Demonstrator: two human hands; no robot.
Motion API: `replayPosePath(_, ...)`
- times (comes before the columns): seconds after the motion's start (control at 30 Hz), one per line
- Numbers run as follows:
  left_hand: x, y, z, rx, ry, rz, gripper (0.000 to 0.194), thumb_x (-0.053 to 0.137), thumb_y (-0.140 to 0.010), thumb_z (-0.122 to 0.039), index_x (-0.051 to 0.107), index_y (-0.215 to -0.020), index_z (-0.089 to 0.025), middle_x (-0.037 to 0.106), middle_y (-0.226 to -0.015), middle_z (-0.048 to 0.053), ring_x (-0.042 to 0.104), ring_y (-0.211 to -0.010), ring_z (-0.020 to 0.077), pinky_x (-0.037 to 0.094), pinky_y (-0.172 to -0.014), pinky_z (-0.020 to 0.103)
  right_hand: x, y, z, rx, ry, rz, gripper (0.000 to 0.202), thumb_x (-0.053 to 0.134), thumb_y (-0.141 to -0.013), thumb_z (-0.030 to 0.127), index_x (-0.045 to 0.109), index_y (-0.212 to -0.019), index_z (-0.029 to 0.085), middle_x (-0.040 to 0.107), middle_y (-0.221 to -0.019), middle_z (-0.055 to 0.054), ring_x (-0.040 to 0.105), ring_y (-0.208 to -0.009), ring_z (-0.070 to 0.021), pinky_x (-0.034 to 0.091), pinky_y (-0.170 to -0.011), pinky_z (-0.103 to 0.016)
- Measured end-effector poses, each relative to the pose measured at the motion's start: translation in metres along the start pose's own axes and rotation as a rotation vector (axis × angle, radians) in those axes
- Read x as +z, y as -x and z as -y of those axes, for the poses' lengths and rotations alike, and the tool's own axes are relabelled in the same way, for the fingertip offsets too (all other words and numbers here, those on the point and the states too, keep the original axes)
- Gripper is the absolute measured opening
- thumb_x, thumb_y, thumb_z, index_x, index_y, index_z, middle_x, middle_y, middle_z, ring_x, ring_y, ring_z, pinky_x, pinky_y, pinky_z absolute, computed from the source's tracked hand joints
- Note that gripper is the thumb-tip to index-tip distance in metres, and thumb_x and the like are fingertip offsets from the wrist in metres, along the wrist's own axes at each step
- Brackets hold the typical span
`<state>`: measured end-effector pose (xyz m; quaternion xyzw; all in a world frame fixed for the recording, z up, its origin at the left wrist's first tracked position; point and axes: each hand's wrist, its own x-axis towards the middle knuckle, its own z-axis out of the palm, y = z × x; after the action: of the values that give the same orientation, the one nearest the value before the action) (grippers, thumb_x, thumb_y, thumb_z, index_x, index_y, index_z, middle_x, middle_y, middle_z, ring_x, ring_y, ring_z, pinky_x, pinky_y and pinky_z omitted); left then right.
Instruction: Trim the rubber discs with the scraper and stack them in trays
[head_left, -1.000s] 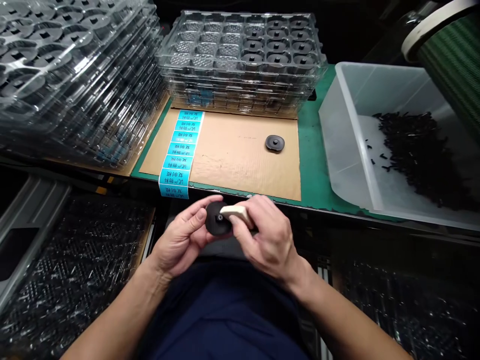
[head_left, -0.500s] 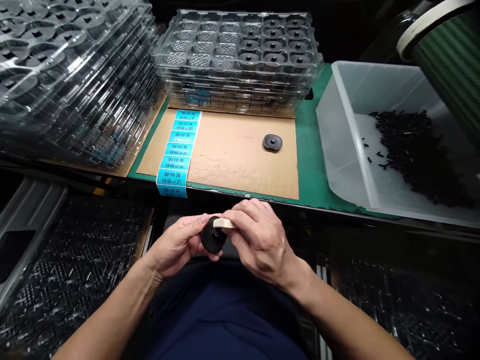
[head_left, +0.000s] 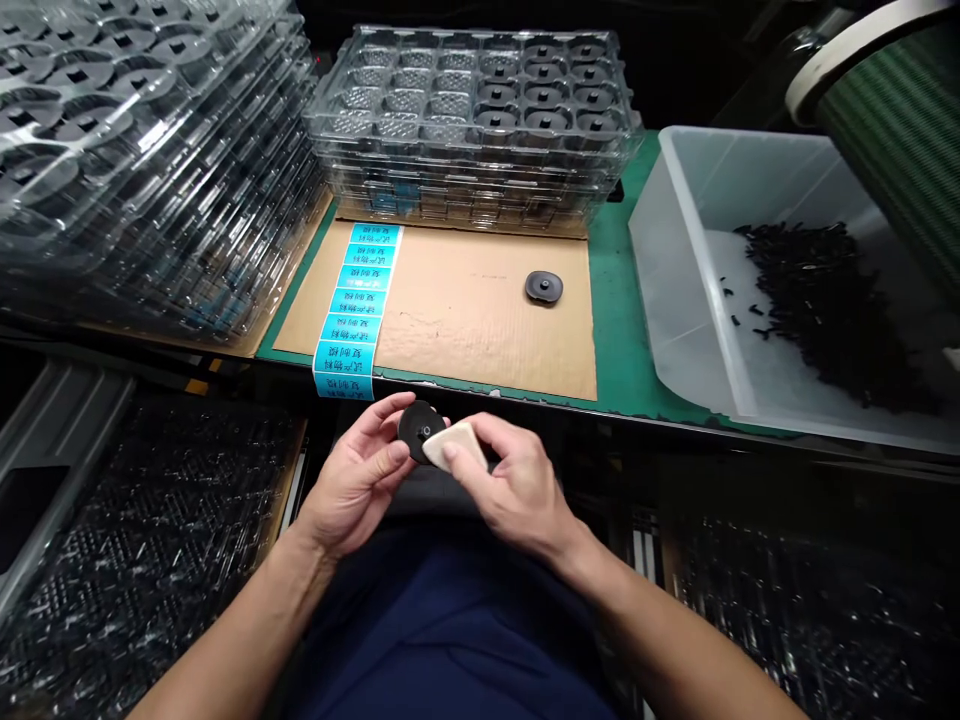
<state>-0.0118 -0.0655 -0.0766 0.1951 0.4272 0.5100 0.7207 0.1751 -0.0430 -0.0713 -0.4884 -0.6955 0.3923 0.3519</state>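
Note:
Between thumb and fingers, my left hand (head_left: 367,470) grips a round black plastic part (head_left: 417,425) by its edge, its face with a small central hub turned up towards me. Pinched in my right hand (head_left: 517,475) is a flat cream-white pad (head_left: 459,446); its tip lies against the lower right of the black part's face. Both hands are in front of the bench edge, above my lap. A similar black part (head_left: 544,287) rests on the cardboard sheet (head_left: 465,330).
A strip of blue labels (head_left: 352,330) overhangs the bench edge. Behind stands a stack of clear trays (head_left: 472,150), partly filled with black parts. More stacked trays (head_left: 165,170) rise at left. A translucent bin (head_left: 690,280) with small black pieces is at right, beneath a green cylinder (head_left: 892,110).
The pad has turned from edge-on to showing its flat face and moved lower on the black part. My left hand has raised and tilted that part slightly.

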Motion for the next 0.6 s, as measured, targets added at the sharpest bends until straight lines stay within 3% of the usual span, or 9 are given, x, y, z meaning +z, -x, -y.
replayPosePath(0.1,0.001,-0.001,0.003,0.127,-0.113,0.000,0.054,0.091,-0.073,-0.011,0.075,-0.122,-0.028,0.077,-0.120,0.005,0.073,-0.111,0.0204,0.059,-0.093,0.023,0.005,-0.001,0.015,0.125,-0.159,0.049,0.021,0.060,-0.097,0.033,0.069,-0.087,0.017,0.063,-0.072,0.001,0.051,-0.061,-0.0122,0.035,-0.057,-0.027)
replayPosePath(0.2,0.004,0.000,0.000,0.256,-0.161,0.000,0.055,0.093,-0.068,-0.009,0.077,-0.118,-0.027,0.076,-0.123,0.004,0.073,-0.110,0.0199,0.059,-0.091,0.022,0.003,-0.003,0.028,0.035,-0.161,-0.011,0.019,0.062,-0.095,0.030,0.067,-0.082,0.017,0.060,-0.073,0.001,0.050,-0.065,-0.0123,0.036,-0.061,-0.027)
replayPosePath(0.3,0.008,0.001,-0.007,0.305,-0.180,-0.027,0.056,0.093,-0.068,-0.008,0.077,-0.118,-0.029,0.076,-0.126,0.005,0.072,-0.116,0.0232,0.060,-0.097,0.028,-0.001,-0.005,0.028,-0.067,-0.045,-0.019,0.016,0.061,-0.094,0.024,0.065,-0.080,0.017,0.057,-0.073,0.001,0.050,-0.067,-0.0132,0.037,-0.065,-0.028)
replayPosePath(0.4,0.008,0.004,-0.012,0.270,-0.161,-0.026,0.057,0.092,-0.070,-0.012,0.076,-0.122,-0.030,0.077,-0.124,0.006,0.072,-0.117,0.0245,0.059,-0.099,0.029,-0.004,-0.007,0.018,-0.123,0.108,-0.048,0.015,0.059,-0.095,0.022,0.065,-0.081,0.017,0.058,-0.074,0.000,0.051,-0.069,-0.0144,0.037,-0.069,-0.030)
replayPosePath(0.6,-0.005,0.008,-0.011,0.046,-0.125,0.020,0.050,0.085,-0.083,-0.028,0.074,-0.132,-0.024,0.079,-0.121,0.010,0.074,-0.112,0.0225,0.059,-0.095,0.024,-0.007,-0.010,0.007,-0.290,0.277,-0.024,0.020,0.055,-0.103,0.025,0.066,-0.088,0.017,0.062,-0.081,-0.002,0.052,-0.075,-0.0159,0.038,-0.079,-0.033)
